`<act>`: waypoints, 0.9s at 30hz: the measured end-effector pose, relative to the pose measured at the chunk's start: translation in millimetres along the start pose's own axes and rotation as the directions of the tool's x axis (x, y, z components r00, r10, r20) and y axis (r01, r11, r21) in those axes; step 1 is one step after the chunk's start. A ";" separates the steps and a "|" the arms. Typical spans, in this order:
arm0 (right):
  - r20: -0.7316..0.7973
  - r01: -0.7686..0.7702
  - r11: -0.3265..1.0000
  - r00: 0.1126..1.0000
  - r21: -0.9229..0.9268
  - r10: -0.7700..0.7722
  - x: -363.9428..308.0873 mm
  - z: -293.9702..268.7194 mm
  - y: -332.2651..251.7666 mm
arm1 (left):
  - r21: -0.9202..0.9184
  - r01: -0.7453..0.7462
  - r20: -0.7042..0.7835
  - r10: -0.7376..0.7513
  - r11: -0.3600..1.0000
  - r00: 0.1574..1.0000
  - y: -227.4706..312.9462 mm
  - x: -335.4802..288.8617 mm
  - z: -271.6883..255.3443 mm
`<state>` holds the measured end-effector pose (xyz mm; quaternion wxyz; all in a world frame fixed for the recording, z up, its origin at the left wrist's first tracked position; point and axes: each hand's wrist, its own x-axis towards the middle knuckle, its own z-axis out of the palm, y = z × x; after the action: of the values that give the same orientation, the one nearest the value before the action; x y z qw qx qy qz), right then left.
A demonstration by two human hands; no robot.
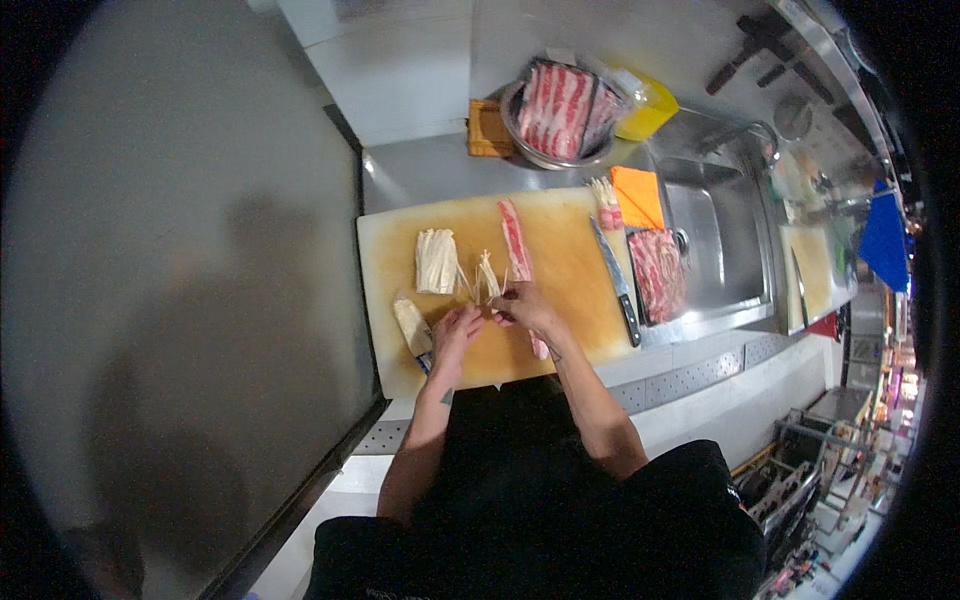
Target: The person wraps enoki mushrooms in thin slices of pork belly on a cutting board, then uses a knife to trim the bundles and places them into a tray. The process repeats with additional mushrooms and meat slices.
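Over a large cutting board point(570, 340), my left hand point(460, 332) and my right hand point(525, 306) are close together, fingers pinched around the lower part of a small bunch of enoki mushrooms point(488, 270). A few thin stems stick out loosely around the fingers. Under my right hand and wrist runs a long strip of fatty raw meat point(513, 238), laid flat on the board. A larger cluster of enoki point(436, 262) lies to the left. Nearer my left wrist is another enoki bunch point(409, 320), its lower end in packaging.
A knife point(614, 275) lies at the board's right side, near meat-wrapped enoki rolls point(606, 205). Beyond it are a tray of sliced meat point(657, 275), an orange cloth point(637, 197) and a sink point(710, 285). Behind stands a metal bowl point(512, 120) with packed meat.
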<state>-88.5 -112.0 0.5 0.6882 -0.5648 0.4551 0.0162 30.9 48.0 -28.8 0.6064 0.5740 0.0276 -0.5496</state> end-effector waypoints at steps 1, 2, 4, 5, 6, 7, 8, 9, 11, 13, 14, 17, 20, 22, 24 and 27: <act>0.014 0.018 1.000 1.000 -0.013 -0.018 -8.5 -1.3 10.6 | -0.049 0.061 0.091 -0.056 0.997 0.994 -3.6 6.7 3.0; 0.028 0.036 0.999 0.999 -0.026 -0.035 -15.4 -3.9 20.0 | -0.094 0.127 0.183 -0.108 0.987 0.977 -6.2 13.5 4.7; 0.000 0.090 0.979 0.996 -0.182 -0.091 -39.5 -5.8 20.3 | -0.140 0.206 0.244 -0.168 0.968 0.955 -12.3 15.5 17.6; -0.009 0.112 0.959 0.993 -0.259 -0.118 -50.2 -6.6 22.6 | -0.105 0.210 0.266 -0.176 0.972 0.948 -13.3 11.5 24.0; -0.058 0.095 0.912 0.990 -0.399 -0.129 -54.5 -7.8 26.8 | -0.069 0.205 0.285 -0.178 0.976 0.942 -14.9 10.4 25.4; -0.081 0.133 0.878 0.978 -0.460 -0.191 -62.0 -12.1 31.9 | -0.036 0.199 0.304 -0.179 0.979 0.936 -17.1 9.1 27.5; -0.097 0.167 0.836 0.963 -0.522 -0.253 -70.5 -17.4 37.3 | 0.001 0.204 0.299 -0.195 0.979 0.934 -20.6 7.2 31.0; -0.095 0.203 0.785 0.944 -0.586 -0.315 -78.0 -20.3 38.7 | 0.002 0.210 0.309 -0.201 0.978 0.930 -24.0 5.5 34.5; -0.137 0.152 0.702 0.932 -0.695 -0.337 -92.4 -28.8 48.1 | -0.004 0.219 0.322 -0.207 0.976 0.924 -32.3 0.7 41.9; -0.149 0.152 0.604 0.896 -0.783 -0.419 -96.9 -35.3 56.9 | 0.033 0.202 0.282 -0.203 0.979 0.938 -38.9 -3.4 40.8; -0.130 0.176 0.544 0.869 -0.820 -0.477 -94.9 -36.8 65.3 | 0.025 0.199 0.246 -0.199 0.980 0.949 -41.5 -3.7 40.8; -0.062 0.250 0.440 0.811 -0.863 -0.582 -92.5 -42.4 76.2 | 0.042 0.195 0.163 -0.199 0.980 0.966 -51.8 -5.2 24.8; -0.024 0.311 0.468 0.813 -0.827 -0.581 -91.6 -45.7 82.2 | 0.212 0.144 0.013 -0.150 0.967 0.989 -41.9 -28.8 19.2; -0.031 0.327 0.505 0.816 -0.799 -0.577 -91.5 -50.3 85.7 | 0.418 0.089 -0.048 -0.076 0.904 0.996 -37.0 -34.9 12.6; -0.067 0.325 0.536 0.807 -0.779 -0.587 -93.3 -54.7 89.9 | 0.654 0.029 -0.038 -0.006 0.756 0.999 -32.2 -35.2 1.4; -0.033 0.361 0.529 0.803 -0.768 -0.595 -96.9 -56.9 86.5 | 0.917 -0.310 0.175 0.443 0.253 0.879 -7.2 -41.4 4.5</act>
<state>-226.2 -78.1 -0.1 0.3058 -0.8894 0.3305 -0.0790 6.8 73.0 -4.6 0.2850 0.8333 -0.3886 -0.2707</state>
